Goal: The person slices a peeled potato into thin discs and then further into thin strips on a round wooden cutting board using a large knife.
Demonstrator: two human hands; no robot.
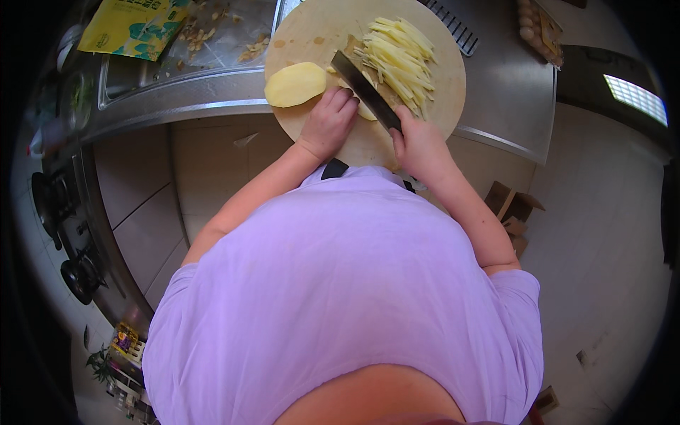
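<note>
My right hand (422, 141) grips the handle end of a kitchen cleaver (366, 90). Its dark blade slants up and left across a round wooden cutting board (297, 32). Beside the blade, my left hand (332, 119) has its fingers curled down onto potato slices (366, 111), which the fingers and blade partly cover. A peeled potato piece (296, 84) lies left of that hand, near the board's edge. On the board's right side is a heap of thin potato strips (401, 61).
Left of the board, a sink (186, 79) holds peelings on clear plastic and a yellow printed bag (133, 26). A black slotted rack (454, 26) and a carton of eggs (539, 32) are at right. Gas burners (79, 273) stand far left; cardboard boxes (510, 212) are low at right.
</note>
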